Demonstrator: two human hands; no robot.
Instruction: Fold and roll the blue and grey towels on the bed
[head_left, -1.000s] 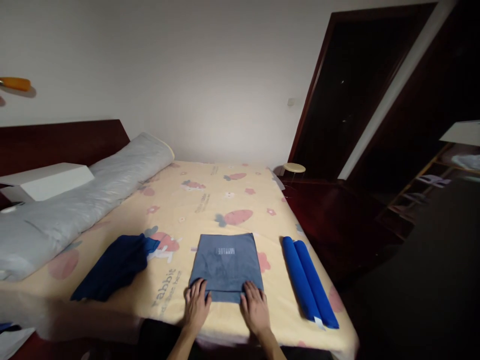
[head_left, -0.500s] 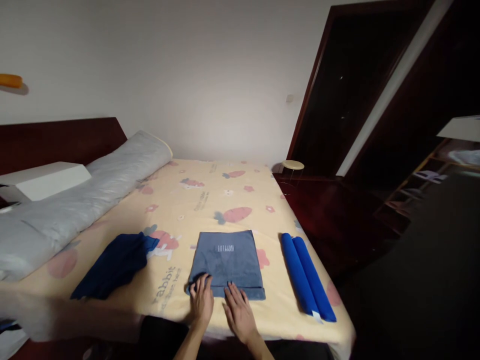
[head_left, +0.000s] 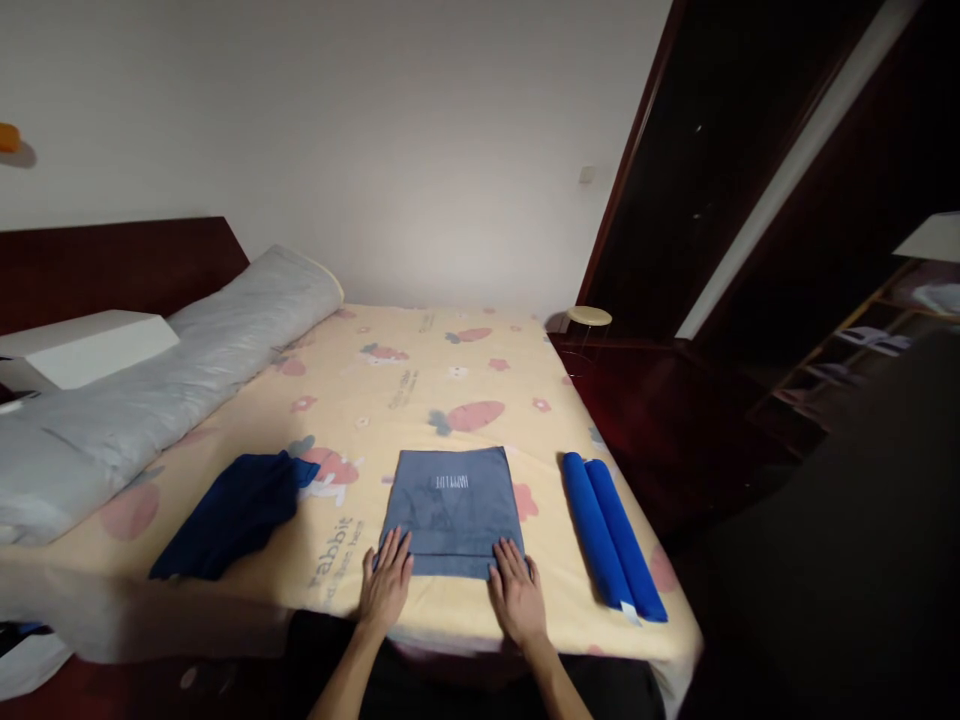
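A grey-blue cloth bag [head_left: 454, 515] with "HAPPY LIFE" printed on it lies flat on the bed [head_left: 420, 395], its lettering upside down to me. A strip is folded along its near edge. My left hand [head_left: 386, 580] rests flat at the near left corner, fingers stretched out over the fold. At the near right corner my right hand [head_left: 519, 592] lies with its fingers extended on the cloth. To the right sit two bright blue padded rolls [head_left: 613, 535], side by side, with a white tag. A crumpled dark blue cloth [head_left: 232, 515] lies to the left.
A long grey bolster [head_left: 202, 370] runs along the dark wooden headboard [head_left: 112, 265], with a white box [head_left: 97, 345] on it. Beyond the bed's right edge stand a round stool [head_left: 589, 316] and a rack [head_left: 847, 350] with items on its shelves.
My hands first moved inward along the folded edge, the right one toward the middle, then spread apart to the two near corners. The bag stays in place; the view has shifted slightly.
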